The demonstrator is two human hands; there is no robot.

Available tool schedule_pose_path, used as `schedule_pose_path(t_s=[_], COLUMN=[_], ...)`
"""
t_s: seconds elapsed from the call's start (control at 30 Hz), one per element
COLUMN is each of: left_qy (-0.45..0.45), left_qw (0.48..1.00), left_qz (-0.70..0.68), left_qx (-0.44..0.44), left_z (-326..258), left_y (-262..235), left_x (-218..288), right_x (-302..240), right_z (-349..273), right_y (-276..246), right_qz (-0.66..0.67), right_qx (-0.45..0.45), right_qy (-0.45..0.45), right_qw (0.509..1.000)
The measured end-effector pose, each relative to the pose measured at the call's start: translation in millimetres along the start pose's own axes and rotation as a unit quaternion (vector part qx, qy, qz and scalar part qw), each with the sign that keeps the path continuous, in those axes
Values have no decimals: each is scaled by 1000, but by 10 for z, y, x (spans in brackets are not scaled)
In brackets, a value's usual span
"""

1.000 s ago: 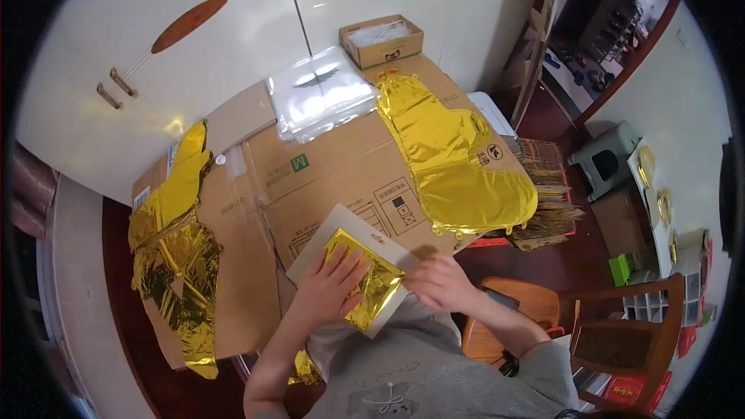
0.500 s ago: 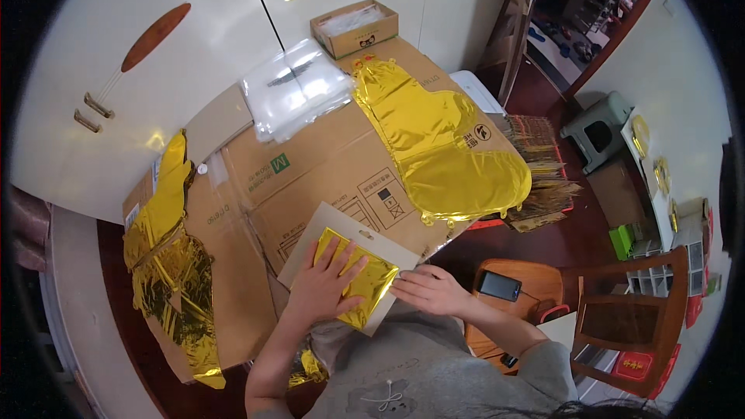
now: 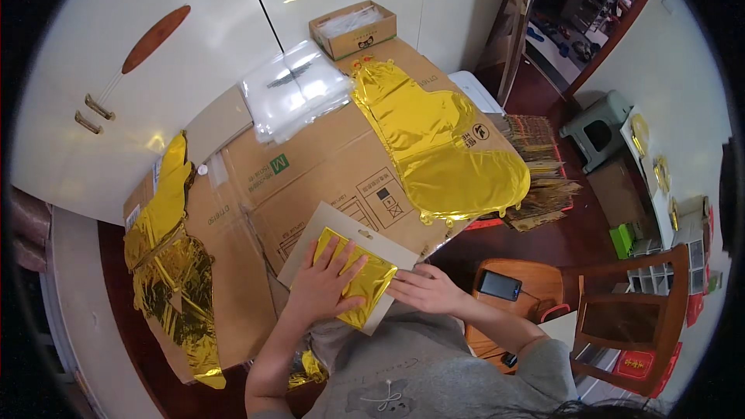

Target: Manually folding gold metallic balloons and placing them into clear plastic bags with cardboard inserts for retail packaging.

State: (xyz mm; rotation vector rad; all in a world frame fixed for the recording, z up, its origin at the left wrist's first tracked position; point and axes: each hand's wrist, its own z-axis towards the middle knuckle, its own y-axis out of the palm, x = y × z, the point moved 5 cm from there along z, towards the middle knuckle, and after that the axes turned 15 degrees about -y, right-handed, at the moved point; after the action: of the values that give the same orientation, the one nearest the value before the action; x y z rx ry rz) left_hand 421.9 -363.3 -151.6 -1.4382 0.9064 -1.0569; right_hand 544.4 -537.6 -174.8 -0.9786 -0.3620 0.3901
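A folded gold foil balloon (image 3: 375, 279) lies on a grey card with a hang hole (image 3: 309, 226), close to my body at the table's near edge. My left hand (image 3: 324, 283) rests flat on the foil with its fingers spread. At the right edge of the foil and card, my right hand (image 3: 423, 289) has its fingers together, gripping the foil's edge; the fingertips are partly hidden. A large flat gold balloon (image 3: 442, 140) is spread out farther right. Crumpled gold foil balloons (image 3: 171, 264) hang along the table's left side.
Flattened cardboard (image 3: 310, 163) covers the table. At the back are a stack of clear plastic bags (image 3: 291, 93), grey cards (image 3: 217, 118) and a small cardboard box (image 3: 353, 35). A wooden chair (image 3: 644, 318) stands right, near a phone (image 3: 500, 285) on a wooden seat.
My right hand has shifted very slightly left along the foil's edge. My left hand, the foil and the card stay put.
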Motion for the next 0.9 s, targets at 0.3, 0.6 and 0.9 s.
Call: schedule_pose_path(t_s=[0.3,0.6,0.9], left_qy=[4,4,14], left_qw=[1000,1000,1000], left_qz=[-2,-4,3], left_qx=[3,-3,7], left_z=[-6,-19,-35], left_y=[20,40,68], left_x=[9,16,9], right_x=[-72,-134,-179], right_z=[-24,-2,-20], right_y=[118,154,158], right_qz=[7,36,86], right_qx=[-21,-34,-47], right_qy=[14,49,71], right_qw=[1000,998,993])
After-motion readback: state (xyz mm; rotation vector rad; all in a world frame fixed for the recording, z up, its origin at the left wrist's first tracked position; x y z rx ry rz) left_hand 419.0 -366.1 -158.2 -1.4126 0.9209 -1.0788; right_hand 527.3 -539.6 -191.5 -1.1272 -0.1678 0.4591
